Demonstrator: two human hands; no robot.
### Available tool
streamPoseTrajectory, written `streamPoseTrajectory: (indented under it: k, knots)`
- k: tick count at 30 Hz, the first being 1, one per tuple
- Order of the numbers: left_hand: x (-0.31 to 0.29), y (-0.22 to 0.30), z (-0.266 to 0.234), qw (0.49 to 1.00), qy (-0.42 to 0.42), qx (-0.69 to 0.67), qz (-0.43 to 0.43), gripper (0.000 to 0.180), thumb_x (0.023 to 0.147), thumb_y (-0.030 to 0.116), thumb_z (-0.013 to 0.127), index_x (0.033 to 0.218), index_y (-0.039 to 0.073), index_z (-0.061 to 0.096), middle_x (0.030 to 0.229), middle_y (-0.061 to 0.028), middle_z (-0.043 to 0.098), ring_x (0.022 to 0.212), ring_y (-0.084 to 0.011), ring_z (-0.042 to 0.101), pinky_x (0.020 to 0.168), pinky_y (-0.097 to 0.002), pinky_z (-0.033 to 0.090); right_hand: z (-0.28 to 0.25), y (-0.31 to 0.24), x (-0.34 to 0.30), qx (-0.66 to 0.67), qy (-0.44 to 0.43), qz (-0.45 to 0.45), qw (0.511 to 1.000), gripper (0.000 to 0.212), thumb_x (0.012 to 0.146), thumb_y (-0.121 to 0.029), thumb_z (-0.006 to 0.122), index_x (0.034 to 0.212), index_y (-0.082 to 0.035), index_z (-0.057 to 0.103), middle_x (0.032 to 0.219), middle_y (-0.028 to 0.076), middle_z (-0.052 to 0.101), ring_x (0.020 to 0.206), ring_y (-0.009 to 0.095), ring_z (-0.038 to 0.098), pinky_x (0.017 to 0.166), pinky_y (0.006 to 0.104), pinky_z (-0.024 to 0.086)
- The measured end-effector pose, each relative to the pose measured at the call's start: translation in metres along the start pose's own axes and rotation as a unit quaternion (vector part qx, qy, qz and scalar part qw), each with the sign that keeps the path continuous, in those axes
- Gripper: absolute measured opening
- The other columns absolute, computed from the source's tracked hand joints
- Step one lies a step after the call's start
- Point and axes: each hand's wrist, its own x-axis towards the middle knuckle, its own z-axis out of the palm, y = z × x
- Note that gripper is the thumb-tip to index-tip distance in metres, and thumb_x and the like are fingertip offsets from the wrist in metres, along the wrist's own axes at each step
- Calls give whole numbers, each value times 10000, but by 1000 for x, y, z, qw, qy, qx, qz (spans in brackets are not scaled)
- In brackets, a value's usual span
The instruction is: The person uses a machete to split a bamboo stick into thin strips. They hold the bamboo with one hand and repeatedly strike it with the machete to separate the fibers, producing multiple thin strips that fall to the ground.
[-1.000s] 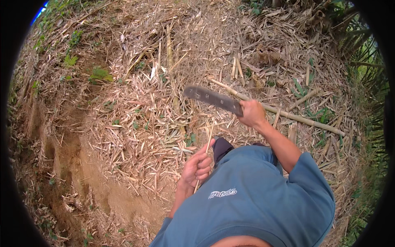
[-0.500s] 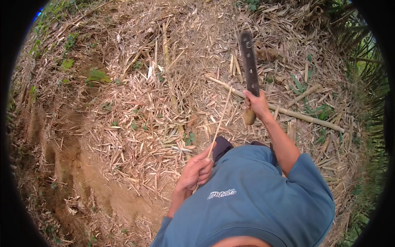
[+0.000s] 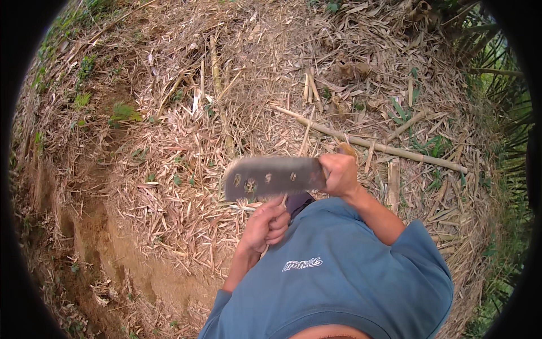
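Observation:
My right hand [image 3: 340,174] is closed round the wooden handle [image 3: 346,150] of a broad dark cleaver [image 3: 276,176]. Its blade has several holes along it and points left, slightly blurred. Close below the blade, my left hand [image 3: 266,226] grips a thin pale bamboo strip [image 3: 307,131] that slants up and away to the right. The blade crosses over the strip and hides part of it just above my left fist. Whether the edge touches the strip, I cannot tell.
A long bamboo pole [image 3: 389,150] lies beyond my right hand. Short split pieces [image 3: 310,87] and dry leaf litter [image 3: 175,209] cover the ground. Bare soil [image 3: 107,237] drops away at the left, and green fronds [image 3: 502,113] hang along the right.
The cleaver has swung from pointing away from me to lying crosswise, pointing left, over the strip. My right hand has come down and nearer; my left hand has hardly moved.

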Motion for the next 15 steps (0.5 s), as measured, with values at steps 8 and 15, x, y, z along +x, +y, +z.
streamPoseTrajectory:
  k: [8, 15]
  knots:
    - [-13, 2, 9, 999, -26, -21, 7, 246, 1028, 129, 358, 1196, 106, 537, 593, 68, 253, 416, -30, 216, 343, -194, 176, 5, 21, 3, -17, -25, 61, 998, 350, 768, -344, 717, 649, -57, 556, 621, 132, 614, 538, 312, 626, 561, 403, 495]
    - [-9, -9, -7, 998, 21, -62, -20, 542, 1027, 113, 350, 1566, 136, 294, 591, 71, 239, 416, -37, 210, 340, -202, 177, 20, 13, -9, 17, -67, -24, 997, 364, 777, -362, 719, 636, -71, 553, 604, 124, 621, 517, 301, 623, 566, 398, 491]
